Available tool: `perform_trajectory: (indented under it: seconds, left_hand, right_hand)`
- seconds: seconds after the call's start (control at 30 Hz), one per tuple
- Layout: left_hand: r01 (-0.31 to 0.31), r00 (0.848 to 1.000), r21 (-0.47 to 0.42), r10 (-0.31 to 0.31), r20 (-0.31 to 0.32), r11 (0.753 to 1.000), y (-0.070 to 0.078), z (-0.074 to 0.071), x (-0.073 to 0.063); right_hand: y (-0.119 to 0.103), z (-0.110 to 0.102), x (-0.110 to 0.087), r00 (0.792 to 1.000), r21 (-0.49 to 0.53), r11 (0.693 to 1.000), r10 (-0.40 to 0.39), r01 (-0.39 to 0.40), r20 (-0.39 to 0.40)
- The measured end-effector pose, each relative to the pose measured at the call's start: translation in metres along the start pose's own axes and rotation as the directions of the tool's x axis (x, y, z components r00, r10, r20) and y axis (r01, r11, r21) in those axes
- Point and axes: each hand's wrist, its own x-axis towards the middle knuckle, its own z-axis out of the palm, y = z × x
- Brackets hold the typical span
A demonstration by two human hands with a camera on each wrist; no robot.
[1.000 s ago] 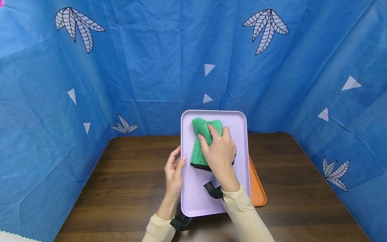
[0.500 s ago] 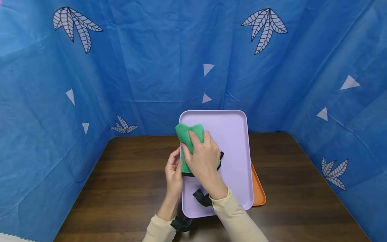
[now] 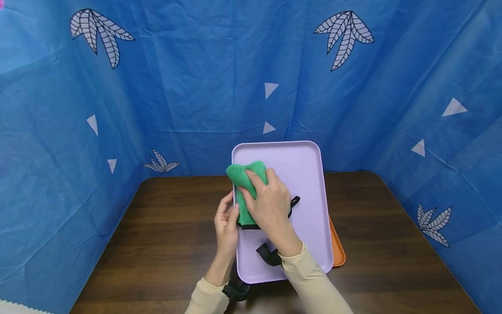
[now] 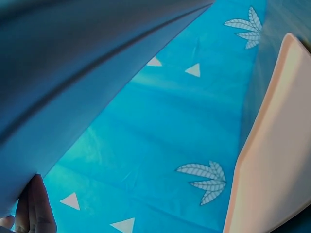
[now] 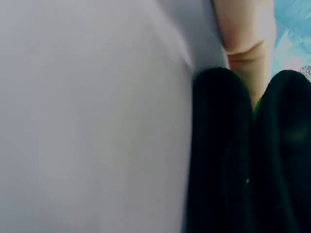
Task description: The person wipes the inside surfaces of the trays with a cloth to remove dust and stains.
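A pale purple tray (image 3: 310, 244) is held up over the table in the head view, its inner face toward the head camera. My left hand (image 3: 226, 229) grips its left edge, with the thumb on the rim and the fingers behind. In the left wrist view, those fingers (image 4: 38, 206) show against the tray's dark underside (image 4: 53, 97). My right hand (image 3: 270, 203) grips a bunched green cloth (image 3: 247, 209) with black edging and presses it on the tray's left side. A black loop (image 3: 296, 200) on the cloth sticks out to the right of that hand.
An orange tray (image 3: 337, 246) lies on the brown wooden table (image 3: 164, 235), mostly hidden behind the purple tray. Blue curtains (image 3: 188, 87) with leaf prints stand at the back and both sides. A white corner (image 3: 19, 308) shows at lower left.
The right hand and green cloth have moved left across the purple tray, to its left rim, then slightly back right. The purple tray has tilted a little; the left hand keeps its grip.
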Motion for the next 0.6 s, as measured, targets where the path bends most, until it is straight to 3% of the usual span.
perform_trajectory:
  seconds: [0.4,0.6]
  left_hand:
    - [0.01,1.0,0.004,-0.01,-0.023,1.0,0.002,-0.007,0.003]
    - [-0.007,0.999,0.011,0.007,-0.051,1.0,0.006,-0.009,0.005]
  right_hand:
    - [0.015,-0.004,-0.002,0.999,0.015,0.999,0.046,-0.047,0.023]
    - [0.03,-0.012,-0.001,0.991,-0.001,0.992,0.128,-0.128,0.042]
